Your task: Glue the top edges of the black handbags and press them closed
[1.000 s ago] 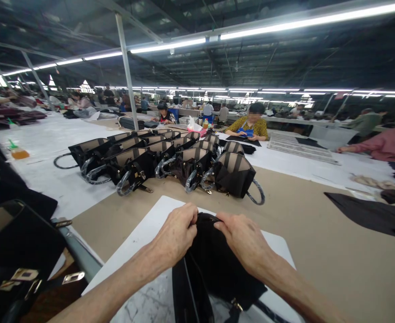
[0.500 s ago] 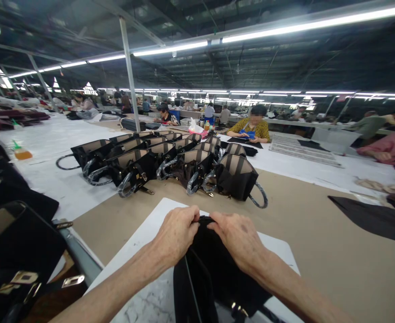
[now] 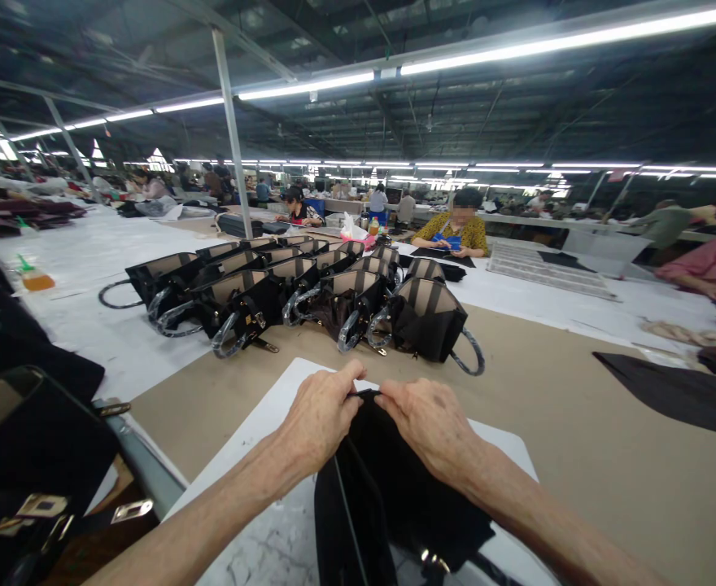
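Observation:
A black bag (image 3: 388, 496) lies in front of me on a white board (image 3: 266, 423) on the tan table top. My left hand (image 3: 318, 419) pinches the far top edge of the black bag with its fingers closed. My right hand (image 3: 434, 427) grips the same edge right beside it, fingers curled over the black material. The two hands almost touch at the bag's far end. The fingertips of both are partly hidden by the fabric.
A cluster of several finished striped handbags (image 3: 309, 297) with wrapped handles stands beyond the board. Black bag parts (image 3: 22, 439) are piled at my left. A black fabric piece (image 3: 681, 395) lies right. A person in a yellow top (image 3: 456, 232) works across the table. An orange bottle (image 3: 33, 277) stands far left.
My hands have drawn closer together along the bag's far edge, and the left thumb has lifted over it. The view shifted slightly.

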`<state>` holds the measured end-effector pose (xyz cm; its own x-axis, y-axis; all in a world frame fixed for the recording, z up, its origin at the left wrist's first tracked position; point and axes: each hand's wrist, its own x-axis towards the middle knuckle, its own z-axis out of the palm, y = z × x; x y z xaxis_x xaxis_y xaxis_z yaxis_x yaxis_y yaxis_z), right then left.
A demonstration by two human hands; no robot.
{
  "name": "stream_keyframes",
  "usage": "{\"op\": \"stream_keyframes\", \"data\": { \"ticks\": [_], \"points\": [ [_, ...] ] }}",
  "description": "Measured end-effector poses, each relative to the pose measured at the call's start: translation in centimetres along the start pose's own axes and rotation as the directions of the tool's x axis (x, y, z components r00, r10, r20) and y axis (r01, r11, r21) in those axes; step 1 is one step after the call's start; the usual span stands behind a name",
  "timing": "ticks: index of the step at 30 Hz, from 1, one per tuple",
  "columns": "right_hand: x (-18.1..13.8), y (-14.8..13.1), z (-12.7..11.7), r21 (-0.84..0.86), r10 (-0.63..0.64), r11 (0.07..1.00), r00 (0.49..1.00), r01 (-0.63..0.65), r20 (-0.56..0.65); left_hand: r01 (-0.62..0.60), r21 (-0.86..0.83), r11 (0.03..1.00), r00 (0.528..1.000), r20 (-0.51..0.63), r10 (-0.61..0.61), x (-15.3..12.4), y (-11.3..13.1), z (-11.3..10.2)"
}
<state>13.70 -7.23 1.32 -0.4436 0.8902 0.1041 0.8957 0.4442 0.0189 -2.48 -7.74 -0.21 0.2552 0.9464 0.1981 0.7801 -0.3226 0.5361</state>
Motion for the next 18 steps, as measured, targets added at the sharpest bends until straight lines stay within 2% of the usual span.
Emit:
{"op": "stream_keyframes", "data": {
  "ticks": [5,11,15,18],
  "points": [
    [0.5,0.2,-0.5,0.039,-0.109,0.993,0.994,0.109,0.012,-0.007,-0.021,1.0,1.0,0.009,0.007,0.1,0.0,-0.1],
    [1.4,0.7,0.0,0.101,-0.293,0.952,0.956,0.29,0.022,0.014,-0.196,0.981,1.0,0.014,-0.011,-0.1,-0.2,-0.5],
    [1.8,0.4,0.3,0.114,-0.332,0.939,0.942,0.326,0.041,-0.012,-0.35,0.937,0.998,0.059,0.035,0.1,-1.2,-0.7],
    [1.9,0.0,0.0,0.095,-0.308,0.949,0.949,0.301,0.067,-0.02,-0.462,0.887,0.992,0.1,0.075,1.0,-1.7,-0.8]
  ]
}}
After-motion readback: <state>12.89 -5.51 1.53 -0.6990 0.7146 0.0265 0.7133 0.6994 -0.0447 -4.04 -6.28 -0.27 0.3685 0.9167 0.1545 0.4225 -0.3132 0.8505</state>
